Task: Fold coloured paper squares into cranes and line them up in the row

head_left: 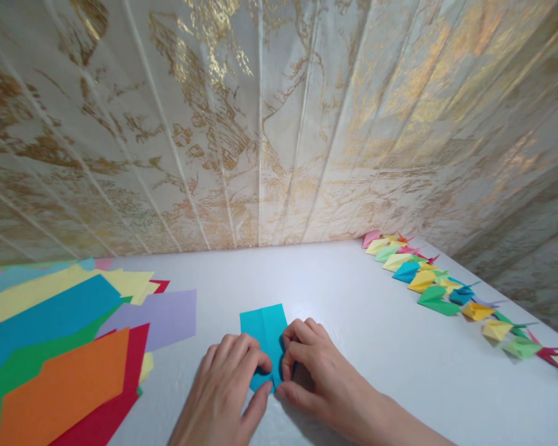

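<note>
A sheet of blue origami paper point(266, 328) lies on the white table in front of me. A crease runs lengthwise down it, and its lower end is partly hidden by my fingers. My left hand point(230, 384) grips its lower left part, with the thumb and bent forefinger close together at the near end. From the other side, my right hand point(311, 365) has its fingers curled against the right edge and its thumb at the near corner. The tips of both thumbs almost meet there.
At the left lies a spread pile of coloured sheets, with an orange sheet point(69, 378) on top and a purple sheet point(167, 319) reaching toward the middle. Several folded paper figures point(439, 300) line the table's point(353, 291) right edge. A gold-patterned curtain point(260, 124) hangs behind.
</note>
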The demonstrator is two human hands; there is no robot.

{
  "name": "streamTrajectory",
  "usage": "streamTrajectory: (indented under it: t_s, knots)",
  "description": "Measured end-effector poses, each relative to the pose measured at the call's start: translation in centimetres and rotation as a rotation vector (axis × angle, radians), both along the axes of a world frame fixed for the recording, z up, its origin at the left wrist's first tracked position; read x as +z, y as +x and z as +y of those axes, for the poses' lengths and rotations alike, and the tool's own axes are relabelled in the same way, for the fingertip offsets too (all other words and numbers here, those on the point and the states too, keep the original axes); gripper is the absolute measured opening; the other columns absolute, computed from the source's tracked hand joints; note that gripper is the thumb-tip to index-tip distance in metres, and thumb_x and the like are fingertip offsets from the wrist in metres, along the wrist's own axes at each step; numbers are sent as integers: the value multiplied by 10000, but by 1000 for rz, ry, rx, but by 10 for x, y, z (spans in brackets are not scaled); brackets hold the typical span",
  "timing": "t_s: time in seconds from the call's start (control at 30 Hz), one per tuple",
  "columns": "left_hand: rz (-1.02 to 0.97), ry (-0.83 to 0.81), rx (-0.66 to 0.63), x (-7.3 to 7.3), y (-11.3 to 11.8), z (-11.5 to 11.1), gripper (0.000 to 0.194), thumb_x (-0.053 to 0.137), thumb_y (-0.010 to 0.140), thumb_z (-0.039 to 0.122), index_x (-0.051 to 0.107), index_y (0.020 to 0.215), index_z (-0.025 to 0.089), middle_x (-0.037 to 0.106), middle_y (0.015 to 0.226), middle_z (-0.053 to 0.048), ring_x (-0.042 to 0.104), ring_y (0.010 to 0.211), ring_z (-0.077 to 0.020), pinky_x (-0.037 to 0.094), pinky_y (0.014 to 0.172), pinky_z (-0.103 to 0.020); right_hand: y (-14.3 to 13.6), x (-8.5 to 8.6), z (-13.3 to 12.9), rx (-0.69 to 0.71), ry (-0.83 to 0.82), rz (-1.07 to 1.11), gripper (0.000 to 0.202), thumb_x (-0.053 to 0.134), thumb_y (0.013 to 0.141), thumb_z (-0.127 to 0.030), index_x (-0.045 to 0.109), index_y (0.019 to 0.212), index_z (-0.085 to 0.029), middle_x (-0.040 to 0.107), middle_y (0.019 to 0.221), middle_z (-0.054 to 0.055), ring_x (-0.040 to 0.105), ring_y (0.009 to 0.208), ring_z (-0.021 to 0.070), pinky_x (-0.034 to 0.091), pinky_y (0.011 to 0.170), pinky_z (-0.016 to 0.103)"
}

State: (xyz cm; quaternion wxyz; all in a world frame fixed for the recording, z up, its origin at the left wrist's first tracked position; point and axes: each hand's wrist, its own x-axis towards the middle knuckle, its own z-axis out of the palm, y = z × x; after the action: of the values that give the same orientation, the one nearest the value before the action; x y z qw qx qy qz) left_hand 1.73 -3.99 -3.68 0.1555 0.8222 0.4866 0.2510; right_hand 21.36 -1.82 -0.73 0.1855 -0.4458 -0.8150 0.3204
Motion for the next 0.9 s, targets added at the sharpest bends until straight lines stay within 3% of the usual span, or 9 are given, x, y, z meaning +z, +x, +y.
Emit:
streamTrajectory:
  t_s: [0.53,0.7,0.9]
  knots:
    - [-10,7,-6,1,0,0,101,527,909,167,564,934,257,603,944,-10,532,890,-234,398,757,-365,-6,3,0,-39,7,-97,140,724,807,-99,619,748,-169,583,1005,39,501,961,214,394,880,393]
    - [-8,10,-13,3,3,-2,153,498,918,152,593,891,269,588,952,-10,509,909,-232,378,762,-367,-1,3,0,11,4,-51,148,781,786,-147,638,790,-185,571,989,29,502,988,213,400,906,378]
    - [-14,-23,2,2,3,-2,165,500,888,127,589,891,265,579,946,-9,521,912,-236,379,774,-376,1,1,1,1,-6,-27,160,747,788,-65,634,777,-180,565,983,27,506,971,198,398,907,365]
